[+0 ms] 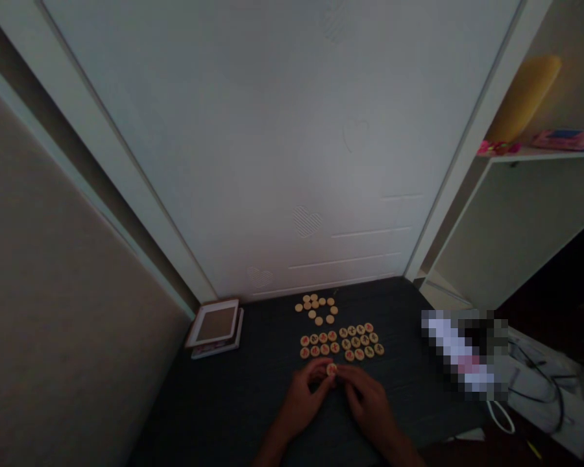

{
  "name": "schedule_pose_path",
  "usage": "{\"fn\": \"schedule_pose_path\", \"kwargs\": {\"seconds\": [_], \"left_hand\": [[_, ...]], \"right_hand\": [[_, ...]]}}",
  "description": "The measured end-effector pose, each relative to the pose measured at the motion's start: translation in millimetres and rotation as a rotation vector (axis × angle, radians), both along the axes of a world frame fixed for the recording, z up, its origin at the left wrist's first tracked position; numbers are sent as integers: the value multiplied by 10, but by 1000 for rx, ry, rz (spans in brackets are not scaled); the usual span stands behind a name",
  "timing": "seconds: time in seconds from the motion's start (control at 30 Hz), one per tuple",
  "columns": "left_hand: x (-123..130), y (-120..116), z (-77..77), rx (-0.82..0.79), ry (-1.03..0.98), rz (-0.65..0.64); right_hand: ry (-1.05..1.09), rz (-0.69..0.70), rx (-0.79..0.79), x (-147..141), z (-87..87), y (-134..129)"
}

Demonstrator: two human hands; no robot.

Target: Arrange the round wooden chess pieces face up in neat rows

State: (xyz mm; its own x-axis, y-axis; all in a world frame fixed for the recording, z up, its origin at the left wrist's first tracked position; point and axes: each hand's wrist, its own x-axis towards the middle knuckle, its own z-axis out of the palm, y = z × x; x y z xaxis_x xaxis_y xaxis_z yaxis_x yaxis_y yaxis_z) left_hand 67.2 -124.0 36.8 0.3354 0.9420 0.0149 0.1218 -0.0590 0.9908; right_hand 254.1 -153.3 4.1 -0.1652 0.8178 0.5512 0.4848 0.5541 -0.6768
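Observation:
A round wooden Chinese chess piece [331, 369] with a red character shows between my two hands, just above the dark table. My left hand [307, 393] pinches it between thumb and fingers from the left. On its right edge rest the fingertips of my right hand [368, 397], which is curled inward. Past my hands lie face-up pieces in neat rows: a left block [325, 349] and a right block [355, 341], with red and dark characters. Farther back, several blank-side-up pieces [318, 321] are scattered loosely.
On the table's [253, 383] left back corner sits a stack of an open box lid [213, 324] and a box. A white panel with hearts [306, 222] rises behind the table. To the right are a blurred-out object [460, 357], a white cord loop [501, 417] and a shelf [545, 155].

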Motion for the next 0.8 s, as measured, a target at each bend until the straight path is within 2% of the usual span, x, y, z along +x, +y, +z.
{"fn": "schedule_pose_path", "kwargs": {"seconds": [0.27,0.43,0.57,0.8], "left_hand": [[19,-2,0,38,64,11],[57,-53,-30,245,321,63],[79,-97,-22,436,479,47],[86,-82,-57,468,531,40]], "right_hand": [[20,-53,-14,7,0,-7],[36,-140,-24,9,19,-9],[35,-147,-27,7,41,-14],[-40,-120,-7,-3,4,-5]]}}
